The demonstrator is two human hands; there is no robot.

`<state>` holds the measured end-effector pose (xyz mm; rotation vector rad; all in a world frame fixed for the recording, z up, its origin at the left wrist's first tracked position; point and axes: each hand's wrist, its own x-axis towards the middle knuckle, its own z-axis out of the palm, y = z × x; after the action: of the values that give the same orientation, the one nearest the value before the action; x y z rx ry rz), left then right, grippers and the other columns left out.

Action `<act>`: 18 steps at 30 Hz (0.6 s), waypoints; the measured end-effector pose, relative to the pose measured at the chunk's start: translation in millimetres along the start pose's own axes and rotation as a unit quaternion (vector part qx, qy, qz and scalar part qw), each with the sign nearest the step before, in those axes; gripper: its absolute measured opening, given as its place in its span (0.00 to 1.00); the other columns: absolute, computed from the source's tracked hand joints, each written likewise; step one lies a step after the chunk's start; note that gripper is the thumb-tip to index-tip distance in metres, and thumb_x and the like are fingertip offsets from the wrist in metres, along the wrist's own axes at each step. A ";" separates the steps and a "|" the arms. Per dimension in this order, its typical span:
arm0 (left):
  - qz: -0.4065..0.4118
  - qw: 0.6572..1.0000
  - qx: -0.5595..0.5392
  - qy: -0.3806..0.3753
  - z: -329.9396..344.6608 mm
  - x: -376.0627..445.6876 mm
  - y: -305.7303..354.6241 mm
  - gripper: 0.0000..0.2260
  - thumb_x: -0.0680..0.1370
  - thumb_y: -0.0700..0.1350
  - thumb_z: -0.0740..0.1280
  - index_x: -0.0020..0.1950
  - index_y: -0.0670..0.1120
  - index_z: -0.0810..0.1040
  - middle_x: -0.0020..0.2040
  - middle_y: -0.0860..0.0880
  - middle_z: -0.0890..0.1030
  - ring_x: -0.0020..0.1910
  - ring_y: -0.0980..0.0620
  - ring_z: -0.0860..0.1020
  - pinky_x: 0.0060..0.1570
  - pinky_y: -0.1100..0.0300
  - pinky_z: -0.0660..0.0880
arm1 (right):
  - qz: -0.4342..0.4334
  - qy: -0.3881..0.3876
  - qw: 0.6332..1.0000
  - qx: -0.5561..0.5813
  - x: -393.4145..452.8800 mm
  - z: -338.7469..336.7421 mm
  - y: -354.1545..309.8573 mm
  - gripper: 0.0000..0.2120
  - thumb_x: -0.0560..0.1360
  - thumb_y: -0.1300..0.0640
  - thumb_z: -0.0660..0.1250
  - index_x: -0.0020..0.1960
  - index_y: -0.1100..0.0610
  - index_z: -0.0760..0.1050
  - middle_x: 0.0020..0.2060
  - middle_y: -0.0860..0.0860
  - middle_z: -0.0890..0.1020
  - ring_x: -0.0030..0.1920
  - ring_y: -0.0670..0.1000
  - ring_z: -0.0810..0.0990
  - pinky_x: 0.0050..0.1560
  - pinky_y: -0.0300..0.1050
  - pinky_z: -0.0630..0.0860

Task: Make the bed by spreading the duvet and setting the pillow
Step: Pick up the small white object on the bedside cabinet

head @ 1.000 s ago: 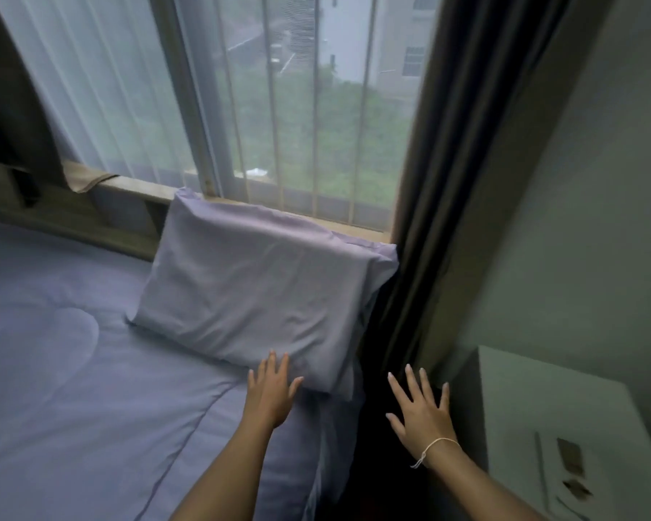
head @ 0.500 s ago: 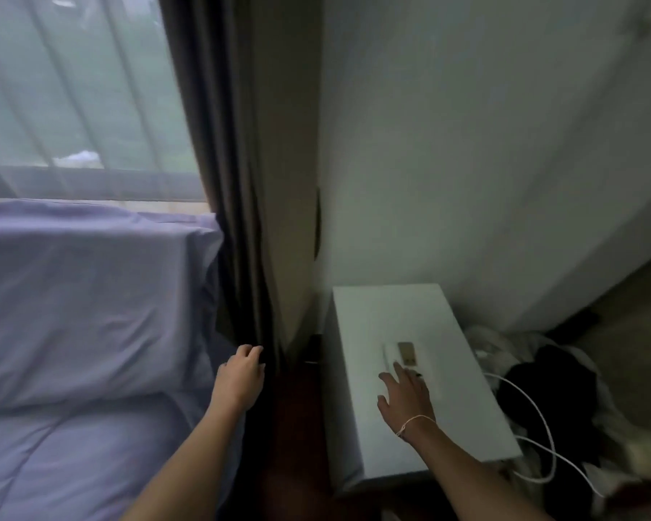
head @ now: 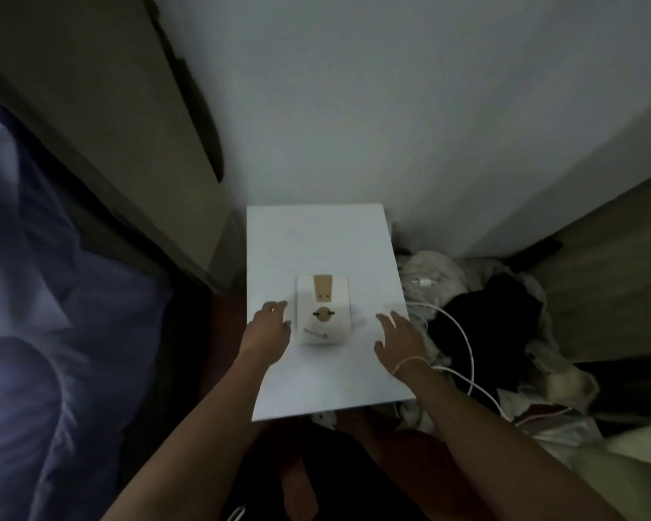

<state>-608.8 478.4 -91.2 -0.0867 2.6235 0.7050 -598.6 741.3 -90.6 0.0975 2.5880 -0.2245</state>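
The lilac duvet (head: 27,389) fills the left edge of the head view, dim and blurred, and a pale corner of the pillow (head: 12,295) shows above it. Both my hands hover over a white bedside table (head: 327,374) to the right of the bed. My left hand (head: 269,327) is just left of a small white box (head: 323,312) on the table, fingers apart and curled toward it. On the box's right, my right hand (head: 399,338) is spread flat over the tabletop and holds nothing.
A dark curtain (head: 102,144) hangs between bed and table. A heap of clothes (head: 478,314) and a white cable (head: 463,332) lie on the floor right of the table. A white wall rises behind.
My view has swung right from the pillow to the bedside table. My left hand has left the bed's edge and come over the table beside the box; the right hand shifted right of it.
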 end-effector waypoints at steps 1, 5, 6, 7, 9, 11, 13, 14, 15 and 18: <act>-0.007 1.000 -0.004 -0.008 9.8 1.1 7.5 0.21 0.81 0.47 0.57 0.74 0.45 0.62 0.73 0.44 0.64 0.68 0.43 0.69 0.65 0.49 0.70 | -0.003 -0.005 1.000 0.006 5.6 1.3 5.5 0.29 0.77 0.50 0.59 0.75 0.49 0.55 0.76 0.53 0.56 0.75 0.55 0.56 0.74 0.53 0.56; -0.057 0.998 -0.030 -0.029 39.2 13.1 26.1 0.24 0.80 0.47 0.59 0.75 0.43 0.58 0.73 0.43 0.64 0.69 0.41 0.66 0.66 0.47 0.68 | -0.021 -0.026 0.995 0.092 28.3 9.2 8.3 0.28 0.77 0.52 0.61 0.75 0.50 0.57 0.76 0.54 0.58 0.75 0.56 0.57 0.73 0.53 0.60; -0.067 0.996 -0.047 -0.031 46.7 15.3 28.3 0.24 0.80 0.47 0.59 0.74 0.43 0.58 0.72 0.42 0.65 0.68 0.41 0.67 0.66 0.46 0.68 | -0.028 -0.026 0.992 0.119 33.2 13.8 6.2 0.28 0.77 0.53 0.61 0.75 0.51 0.57 0.75 0.54 0.59 0.75 0.56 0.57 0.73 0.52 0.60; -0.074 0.995 -0.061 -0.031 52.2 17.2 29.4 0.25 0.79 0.47 0.60 0.74 0.43 0.58 0.70 0.41 0.66 0.68 0.40 0.68 0.65 0.45 0.69 | -0.035 -0.020 0.989 0.143 36.5 17.2 2.2 0.28 0.77 0.53 0.61 0.75 0.52 0.57 0.75 0.54 0.61 0.75 0.55 0.58 0.73 0.52 0.60; -0.092 0.992 -0.074 -0.035 62.9 20.6 32.5 0.28 0.78 0.47 0.61 0.75 0.43 0.55 0.72 0.40 0.64 0.70 0.39 0.65 0.67 0.43 0.68 | -0.031 -0.017 0.980 0.194 42.3 24.3 -7.1 0.30 0.76 0.54 0.62 0.75 0.54 0.57 0.74 0.54 0.63 0.74 0.55 0.61 0.73 0.51 0.61; -0.113 0.989 -0.078 -0.047 71.3 23.0 36.1 0.31 0.79 0.47 0.61 0.77 0.42 0.50 0.76 0.39 0.56 0.75 0.40 0.57 0.71 0.44 0.63 | -0.021 -0.026 0.971 0.236 45.3 31.3 -18.5 0.33 0.75 0.55 0.63 0.76 0.55 0.55 0.74 0.54 0.63 0.73 0.56 0.63 0.72 0.53 0.62; -0.133 0.985 -0.094 -0.058 78.8 25.2 40.2 0.32 0.80 0.46 0.59 0.77 0.42 0.45 0.78 0.40 0.49 0.77 0.41 0.52 0.73 0.45 0.58 | -0.022 -0.039 0.963 0.266 45.3 37.9 -29.3 0.35 0.74 0.57 0.63 0.77 0.55 0.52 0.74 0.55 0.64 0.71 0.58 0.65 0.70 0.55 0.65; -0.142 0.982 -0.105 -0.059 82.1 27.1 42.9 0.32 0.80 0.45 0.59 0.77 0.42 0.43 0.78 0.41 0.48 0.77 0.41 0.51 0.73 0.45 0.58 | -0.024 -0.049 0.959 0.278 45.9 41.4 -33.1 0.35 0.74 0.58 0.62 0.77 0.54 0.50 0.73 0.55 0.64 0.70 0.59 0.67 0.69 0.55 0.67; -0.150 0.980 -0.117 -0.060 85.7 29.2 45.0 0.32 0.80 0.44 0.58 0.77 0.43 0.42 0.78 0.41 0.48 0.77 0.41 0.52 0.73 0.45 0.58 | -0.020 -0.063 0.955 0.291 46.0 43.9 -35.9 0.35 0.74 0.60 0.61 0.77 0.54 0.49 0.73 0.56 0.65 0.69 0.60 0.68 0.68 0.54 0.68; -0.170 0.974 -0.139 -0.056 93.6 31.4 51.7 0.32 0.80 0.42 0.58 0.77 0.42 0.42 0.78 0.40 0.48 0.76 0.40 0.53 0.73 0.44 0.60 | 0.015 -0.104 0.937 0.333 44.5 48.7 -38.9 0.34 0.76 0.64 0.57 0.77 0.53 0.46 0.69 0.58 0.70 0.65 0.60 0.72 0.60 0.44 0.69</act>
<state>-610.2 570.9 -153.3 -0.5468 2.3046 0.9149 -616.4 695.4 -149.3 0.3351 2.1940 -1.0341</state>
